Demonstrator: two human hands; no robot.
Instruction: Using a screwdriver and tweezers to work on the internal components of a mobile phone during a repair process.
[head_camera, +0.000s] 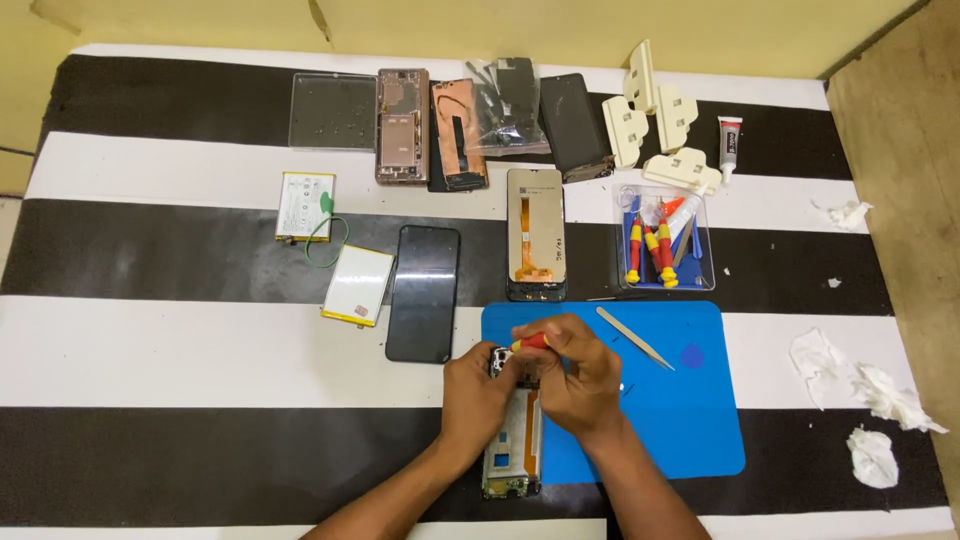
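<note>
My left hand (478, 392) grips the opened phone frame (512, 440) on the blue mat (690, 410); my right hand (580, 375) pinches a red-handled screwdriver (531, 342) against it; tweezers (634, 337) lie nearby.

A black-and-white striped table (150, 340) is being covered by a blue mat (700, 420) near the middle, phone parts (535, 235) and a tool tray (665, 240) farther off, crumpled tissues (870, 390) at right.

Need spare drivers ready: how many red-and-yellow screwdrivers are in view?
3. Two stand in the clear tray: one at its left, one toward the middle. The third is in the right hand, over the phone frame. More may be hidden in the tray.
</note>
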